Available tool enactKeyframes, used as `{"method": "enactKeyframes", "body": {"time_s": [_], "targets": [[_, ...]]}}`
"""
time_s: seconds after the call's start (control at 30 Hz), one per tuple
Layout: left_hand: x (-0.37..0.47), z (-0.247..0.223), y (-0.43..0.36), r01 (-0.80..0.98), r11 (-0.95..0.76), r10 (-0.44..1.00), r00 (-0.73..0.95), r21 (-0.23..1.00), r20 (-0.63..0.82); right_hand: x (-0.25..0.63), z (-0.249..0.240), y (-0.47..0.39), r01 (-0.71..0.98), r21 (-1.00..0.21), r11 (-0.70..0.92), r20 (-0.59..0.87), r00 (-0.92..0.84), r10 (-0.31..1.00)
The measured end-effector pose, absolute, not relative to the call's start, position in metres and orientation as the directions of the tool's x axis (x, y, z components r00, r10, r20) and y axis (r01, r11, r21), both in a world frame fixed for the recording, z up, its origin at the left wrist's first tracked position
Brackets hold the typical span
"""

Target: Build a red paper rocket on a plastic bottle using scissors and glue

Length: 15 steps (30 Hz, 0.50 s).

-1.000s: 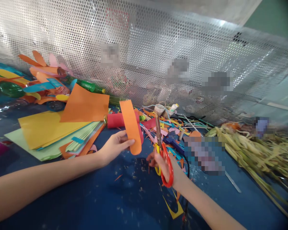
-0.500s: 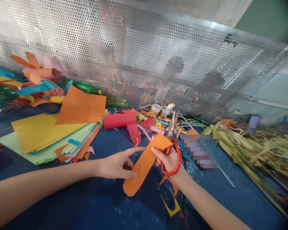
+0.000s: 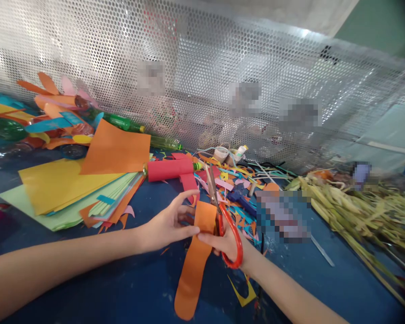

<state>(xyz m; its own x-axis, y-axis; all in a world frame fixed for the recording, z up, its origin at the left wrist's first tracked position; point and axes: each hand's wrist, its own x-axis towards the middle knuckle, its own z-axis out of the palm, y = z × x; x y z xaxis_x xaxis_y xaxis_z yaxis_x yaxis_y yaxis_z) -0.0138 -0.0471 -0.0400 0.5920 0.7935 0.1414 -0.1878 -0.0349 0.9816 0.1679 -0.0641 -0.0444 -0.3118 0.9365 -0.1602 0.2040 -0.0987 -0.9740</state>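
Observation:
A long orange paper strip (image 3: 193,274) with a rounded lower end hangs between my hands over the blue table. My left hand (image 3: 170,225) pinches its left edge near the upper part, thumb in front and fingers partly hidden behind; the index finger stretches above it. My right hand (image 3: 227,243) presses its thumb on the strip's front from the right. That same hand also carries red-handled scissors (image 3: 234,240), whose narrowly parted blades point up and away, beside the strip. Behind the strip lies a bottle wrapped in red paper (image 3: 168,168).
Coloured paper sheets (image 3: 64,189) are stacked at left, near paper-decorated bottles (image 3: 57,126). Paper scraps (image 3: 245,211) scatter beyond my right hand, and a yellow offcut (image 3: 245,297) lies nearer. Dried leaf strips (image 3: 357,216) cover the right. A perforated silvery sheet (image 3: 202,67) rises behind.
The orange strip has swung from slanted to nearly upright, and its rounded end has dropped. My left thumb has moved up its edge. The scissors have shifted left with my right hand.

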Motion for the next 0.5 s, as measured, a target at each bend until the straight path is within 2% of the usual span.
{"method": "enactKeyframes", "body": {"time_s": [0.17,0.3,0.37,0.43,0.5], "targets": [[-0.016,-0.041,-0.045,-0.099,-0.162,0.768,0.612,0.982,0.189,0.171,-0.046,-0.066,0.235,-0.971,-0.037,-0.117,-0.334,0.935],[-0.018,-0.041,-0.039,-0.007,-0.181,0.809,0.568,0.983,0.153,0.176,-0.039,-0.071,0.059,-0.998,0.007,-0.017,-0.384,0.923],[-0.019,-0.039,-0.036,-0.027,-0.156,0.827,0.543,0.987,0.146,0.177,-0.03,-0.073,-0.002,-1.0,-0.027,-0.024,-0.39,0.921],[-0.021,-0.036,-0.033,-0.074,-0.134,0.839,0.522,0.988,0.153,0.178,-0.022,-0.074,0.019,-0.999,-0.031,-0.036,-0.385,0.922],[-0.022,-0.032,-0.031,-0.111,-0.127,0.857,0.488,0.986,0.165,0.179,-0.02,-0.071,0.079,-0.996,0.033,0.002,-0.363,0.932]]}}
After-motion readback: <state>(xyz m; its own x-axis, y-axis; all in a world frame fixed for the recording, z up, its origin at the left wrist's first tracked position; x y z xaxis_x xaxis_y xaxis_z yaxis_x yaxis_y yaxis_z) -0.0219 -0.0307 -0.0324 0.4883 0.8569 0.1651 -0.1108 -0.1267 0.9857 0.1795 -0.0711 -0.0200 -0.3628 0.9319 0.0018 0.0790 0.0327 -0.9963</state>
